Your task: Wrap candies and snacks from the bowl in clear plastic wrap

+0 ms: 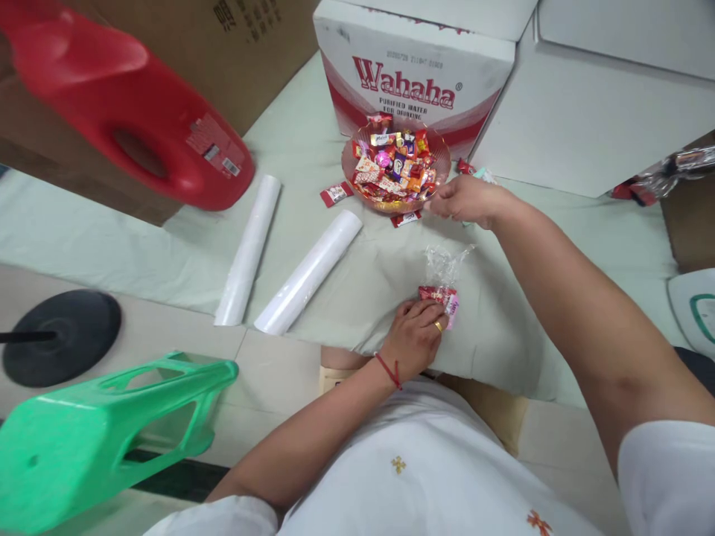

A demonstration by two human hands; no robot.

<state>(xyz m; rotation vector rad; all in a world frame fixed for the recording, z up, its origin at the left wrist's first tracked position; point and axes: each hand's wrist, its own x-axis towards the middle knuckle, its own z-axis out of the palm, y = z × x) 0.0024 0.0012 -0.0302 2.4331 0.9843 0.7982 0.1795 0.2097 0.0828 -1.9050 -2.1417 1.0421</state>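
A clear glass bowl (347, 168) stands against the Wahaha box, filled with small wrapped candies (398, 162) in many colours. At its near right edge is my right hand (466, 201), thumb and fingers closed on the rim. Several loose candies lie around the bowl, such as a red-and-white one (336, 194) on its left and a dark red one (406, 219) in front. Near the table's front edge my left hand (416, 331) is closed on a clear plastic bag (444, 264) with red and pink candies inside. Its fingers cover part of the bag.
Two white rolls (249, 253) (310, 272) lie on the cloth-covered table left of centre. A big red jug (167, 112) leans in from the upper left. Behind the bowl stands the Wahaha carton (413, 67), with white boxes (603, 104) beside it. A green stool (61, 447) is lower left.
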